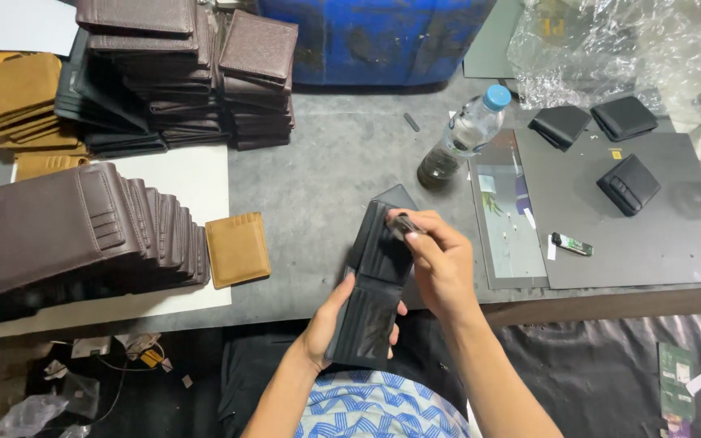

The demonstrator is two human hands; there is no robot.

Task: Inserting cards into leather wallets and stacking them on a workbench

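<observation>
**Open black wallet held over the table edge**

At the far left lie tan wallet pieces (16, 97) in a loose pile, and below them a fanned row of brown wallets (83, 223) resting on a white sheet (184, 174). A single tan piece (238, 249) sits at the sheet's right edge. Behind, stacks of dark brown wallets (196, 73) stand against a blue drum (375, 36).

At the middle, the left hand (330, 320) grips the lower half of an open black wallet (376, 280) from the left side, thumb across its inner face. The wallet is held upright, just above the near edge of the grey table (326, 162). The right hand (440, 264) is closed around the wallet's upper half, its fingertips pinching a small dark item (406, 225) at the top; what that item is cannot be told.

Further right stand a plastic water bottle (462, 138) with a blue cap, a grey board (651, 235) carrying three folded black wallets (628, 184), and a small green lighter (571, 244). Crumpled clear plastic (618, 45) lies at the back right.
</observation>
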